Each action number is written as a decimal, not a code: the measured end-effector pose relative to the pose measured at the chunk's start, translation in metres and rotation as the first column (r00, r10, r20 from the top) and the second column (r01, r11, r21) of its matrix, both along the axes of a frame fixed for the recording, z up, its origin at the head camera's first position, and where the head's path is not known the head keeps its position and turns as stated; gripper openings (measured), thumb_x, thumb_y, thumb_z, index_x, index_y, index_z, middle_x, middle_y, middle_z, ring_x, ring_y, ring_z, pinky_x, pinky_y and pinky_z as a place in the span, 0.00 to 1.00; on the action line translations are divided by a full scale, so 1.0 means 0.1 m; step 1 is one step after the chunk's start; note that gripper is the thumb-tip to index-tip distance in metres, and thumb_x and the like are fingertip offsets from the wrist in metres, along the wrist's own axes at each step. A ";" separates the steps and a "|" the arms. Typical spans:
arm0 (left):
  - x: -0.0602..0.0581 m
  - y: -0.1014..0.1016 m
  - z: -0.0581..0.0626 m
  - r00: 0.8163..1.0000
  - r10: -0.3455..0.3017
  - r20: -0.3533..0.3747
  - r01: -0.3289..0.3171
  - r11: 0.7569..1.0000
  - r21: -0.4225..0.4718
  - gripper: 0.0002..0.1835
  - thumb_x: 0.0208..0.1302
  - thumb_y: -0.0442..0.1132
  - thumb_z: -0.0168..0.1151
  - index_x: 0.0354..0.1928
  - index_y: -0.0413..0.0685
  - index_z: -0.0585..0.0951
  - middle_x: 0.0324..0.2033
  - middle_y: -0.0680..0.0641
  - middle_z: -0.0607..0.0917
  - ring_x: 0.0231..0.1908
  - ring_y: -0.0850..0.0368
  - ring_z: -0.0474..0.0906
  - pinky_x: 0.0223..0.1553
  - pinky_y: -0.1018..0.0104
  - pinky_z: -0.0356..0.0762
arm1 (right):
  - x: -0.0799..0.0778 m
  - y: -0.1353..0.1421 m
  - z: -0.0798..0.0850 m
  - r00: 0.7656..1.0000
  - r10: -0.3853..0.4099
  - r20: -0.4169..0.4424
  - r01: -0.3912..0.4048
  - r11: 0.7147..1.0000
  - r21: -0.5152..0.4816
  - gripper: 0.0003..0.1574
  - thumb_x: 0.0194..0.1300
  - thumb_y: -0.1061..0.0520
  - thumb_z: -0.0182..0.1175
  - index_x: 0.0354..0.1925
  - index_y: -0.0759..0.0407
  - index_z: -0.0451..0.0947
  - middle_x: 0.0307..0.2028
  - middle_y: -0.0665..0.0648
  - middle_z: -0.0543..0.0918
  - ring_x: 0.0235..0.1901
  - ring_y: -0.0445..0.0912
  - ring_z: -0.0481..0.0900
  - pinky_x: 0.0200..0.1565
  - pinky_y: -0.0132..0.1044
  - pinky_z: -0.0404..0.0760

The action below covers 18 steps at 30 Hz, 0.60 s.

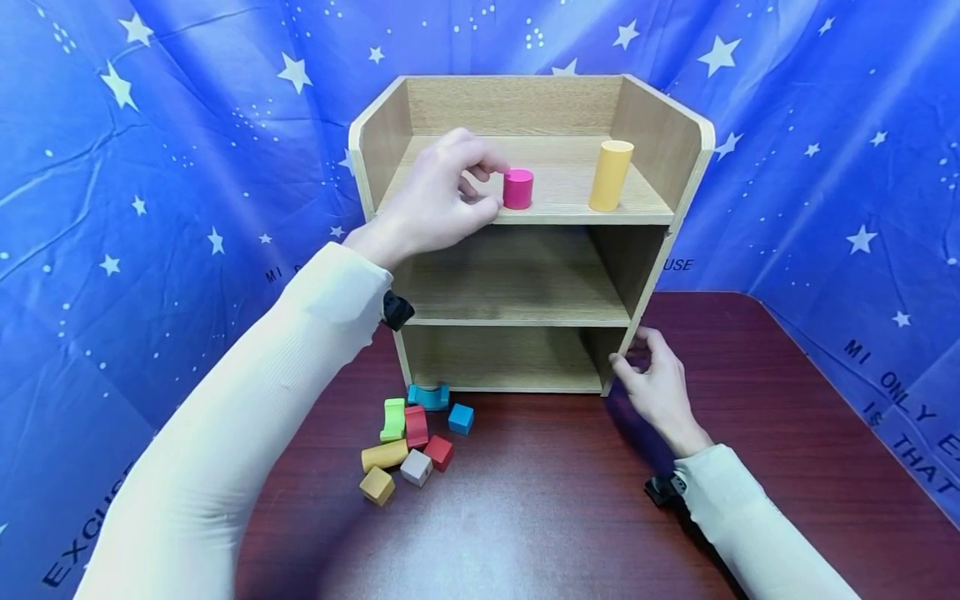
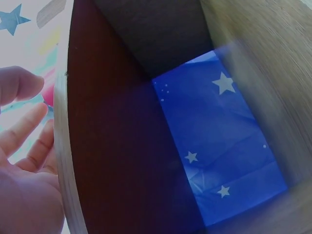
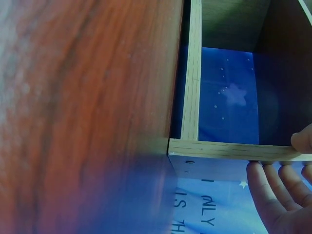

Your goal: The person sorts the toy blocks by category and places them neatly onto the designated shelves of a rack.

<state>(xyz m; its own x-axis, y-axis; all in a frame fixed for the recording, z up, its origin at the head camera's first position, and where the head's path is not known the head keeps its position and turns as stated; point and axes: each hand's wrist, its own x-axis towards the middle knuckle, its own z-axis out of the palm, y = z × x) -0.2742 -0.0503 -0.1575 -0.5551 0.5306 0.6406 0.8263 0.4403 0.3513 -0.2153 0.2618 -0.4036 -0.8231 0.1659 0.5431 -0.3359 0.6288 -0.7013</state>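
Note:
A pink cylinder (image 1: pixel 518 190) stands upright near the front edge of the top board of a wooden shelf (image 1: pixel 517 322). My left hand (image 1: pixel 442 193) is beside it, with thumb and index fingertips right at its left side. In the left wrist view, the fingers of my left hand (image 2: pixel 27 141) are spread slightly, and part of the pink cylinder (image 2: pixel 49 90) shows past their tips. Low on the shelf's right side panel, my right hand (image 1: pixel 660 390) grips the edge. The right wrist view shows the thumb (image 3: pixel 303 139) inside the panel and the fingers outside.
A taller yellow cylinder (image 1: pixel 611 175) stands on the top board at right. Several blocks lie on the dark red table (image 1: pixel 510 517) before the shelf's left front, among them a blue cube (image 1: pixel 461 419) and a green curved block (image 1: pixel 393 419). A starry blue curtain (image 1: pixel 225 125) hangs behind.

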 end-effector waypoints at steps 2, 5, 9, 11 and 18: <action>0.01 -0.02 0.00 1.000 0.016 -0.004 -0.016 1.000 -0.004 0.14 0.54 0.33 0.59 0.45 0.42 0.82 0.40 0.45 0.77 0.42 0.59 0.70 0.41 0.73 0.75 | 0.00 0.00 0.00 1.000 0.000 -0.001 0.000 1.000 -0.001 0.23 0.57 0.62 0.65 0.51 0.63 0.72 0.38 0.57 0.81 0.35 0.29 0.76 0.34 0.20 0.75; 0.03 -0.03 0.00 1.000 0.025 -0.015 -0.025 1.000 -0.001 0.14 0.54 0.33 0.60 0.45 0.41 0.82 0.39 0.46 0.76 0.42 0.58 0.71 0.41 0.73 0.75 | 0.00 0.00 0.00 1.000 -0.001 -0.003 0.001 1.000 0.001 0.23 0.57 0.62 0.65 0.51 0.63 0.72 0.38 0.57 0.81 0.35 0.29 0.76 0.33 0.20 0.75; 0.07 -0.06 -0.02 0.999 0.018 -0.044 -0.018 1.000 0.011 0.14 0.55 0.34 0.62 0.44 0.40 0.81 0.39 0.46 0.77 0.42 0.57 0.72 0.42 0.72 0.75 | 0.00 0.01 0.00 1.000 -0.005 -0.005 0.005 1.000 0.003 0.23 0.57 0.63 0.65 0.51 0.64 0.72 0.38 0.58 0.81 0.35 0.28 0.76 0.33 0.20 0.75; 0.09 -0.08 -0.03 0.998 0.012 -0.062 -0.011 1.000 0.018 0.13 0.55 0.34 0.62 0.44 0.40 0.82 0.40 0.45 0.77 0.42 0.57 0.72 0.43 0.71 0.75 | 0.00 0.01 0.00 1.000 -0.005 -0.005 0.005 1.000 0.002 0.23 0.57 0.63 0.65 0.51 0.64 0.72 0.39 0.58 0.81 0.35 0.28 0.76 0.34 0.19 0.75; 0.18 -0.16 -0.11 0.992 -0.044 -0.117 0.053 0.996 0.077 0.12 0.55 0.32 0.62 0.43 0.40 0.82 0.41 0.47 0.79 0.42 0.55 0.74 0.44 0.67 0.75 | -0.01 0.00 0.00 1.000 -0.008 -0.002 0.008 1.000 0.005 0.23 0.56 0.63 0.65 0.50 0.63 0.72 0.38 0.58 0.81 0.36 0.36 0.78 0.33 0.20 0.75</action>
